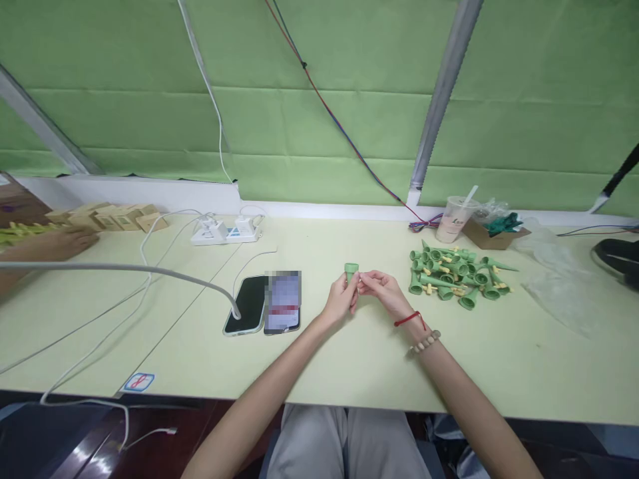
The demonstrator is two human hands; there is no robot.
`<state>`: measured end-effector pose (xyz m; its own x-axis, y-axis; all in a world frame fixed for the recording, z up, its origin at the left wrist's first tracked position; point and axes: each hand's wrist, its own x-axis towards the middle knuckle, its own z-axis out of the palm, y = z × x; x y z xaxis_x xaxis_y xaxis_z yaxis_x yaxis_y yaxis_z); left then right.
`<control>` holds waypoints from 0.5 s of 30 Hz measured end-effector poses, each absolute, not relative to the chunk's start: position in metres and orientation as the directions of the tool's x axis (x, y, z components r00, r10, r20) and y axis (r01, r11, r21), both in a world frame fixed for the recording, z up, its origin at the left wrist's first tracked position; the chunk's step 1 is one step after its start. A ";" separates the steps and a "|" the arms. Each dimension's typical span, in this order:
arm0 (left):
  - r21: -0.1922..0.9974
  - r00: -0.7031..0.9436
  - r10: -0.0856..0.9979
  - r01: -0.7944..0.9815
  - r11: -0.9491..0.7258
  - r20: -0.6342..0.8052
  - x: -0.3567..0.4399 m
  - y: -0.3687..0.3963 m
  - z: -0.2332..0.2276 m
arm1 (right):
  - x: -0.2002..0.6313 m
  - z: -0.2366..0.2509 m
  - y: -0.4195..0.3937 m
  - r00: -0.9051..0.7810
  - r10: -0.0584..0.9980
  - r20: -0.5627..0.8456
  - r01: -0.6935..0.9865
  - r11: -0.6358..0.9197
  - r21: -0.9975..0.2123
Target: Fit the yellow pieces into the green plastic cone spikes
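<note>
Your left hand (341, 298) and right hand (383, 287) pinch one green cone (351, 271) closed-fingered above the bench (349, 359); a loose grip could drop it toward the phones (263, 304) left of them.

Bare forearms, no sleeves — the right wrist wears a red string (410, 319) and, just behind it, a bead bracelet (424, 343); grey trousers (344, 442).

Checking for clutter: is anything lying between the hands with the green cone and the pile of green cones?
Nothing visible: bare table separates the right hand, at the green plastic cone in the left hand, from the pile of green cones.
</note>
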<state>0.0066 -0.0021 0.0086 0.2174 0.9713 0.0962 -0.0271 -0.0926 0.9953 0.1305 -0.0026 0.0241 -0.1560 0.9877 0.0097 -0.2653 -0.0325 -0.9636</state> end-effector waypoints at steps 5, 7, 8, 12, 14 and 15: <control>0.995 0.232 0.968 -0.066 -0.079 0.092 0.006 -0.003 0.011 | 0.129 0.020 -0.002 -0.110 0.985 0.129 -0.188 0.107 -0.976; 0.995 0.232 0.969 -0.063 -0.071 0.084 0.006 -0.003 0.011 | 0.129 0.017 -0.001 -0.106 0.985 0.138 -0.163 0.119 -0.979; 0.996 0.235 0.969 -0.065 -0.064 0.078 0.006 -0.003 0.011 | 0.129 0.015 0.000 -0.106 0.984 0.142 -0.150 0.126 -0.981; 0.994 0.273 0.961 -0.104 -0.027 0.054 0.006 -0.001 0.011 | 0.129 0.010 0.002 -0.088 0.974 0.208 -0.085 0.201 -0.976; 0.993 0.291 0.956 -0.121 -0.012 0.047 0.006 -0.001 0.011 | 0.129 0.009 0.002 -0.073 0.964 0.254 -0.050 0.251 -0.967; 0.992 0.298 0.954 -0.126 -0.001 0.039 0.006 -0.001 0.011 | 0.128 0.008 0.002 -0.068 0.959 0.274 -0.033 0.272 -0.962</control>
